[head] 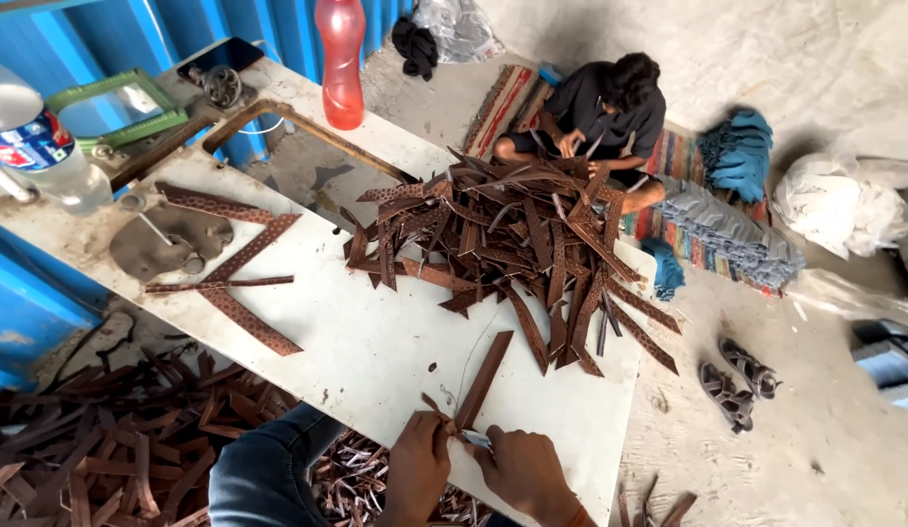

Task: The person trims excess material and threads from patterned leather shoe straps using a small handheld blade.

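At the table's near edge, your left hand (417, 466) pinches the lower end of a brown leather strip (481, 381); your right hand (524, 471) closes on a small blade (476, 439) against it. The strip's long axis runs up-right toward the strip pile (512, 244). The white table (376, 342) stands on a concrete floor (825, 439).

Matt brown leather strips (512, 244) on scuffed white table (376, 342).

The bottom edge is cutting off both wrists, the left hand (418, 468) is hiding the near end of the brown strip (481, 381), and the small tool (476, 439) is showing too little to identify.
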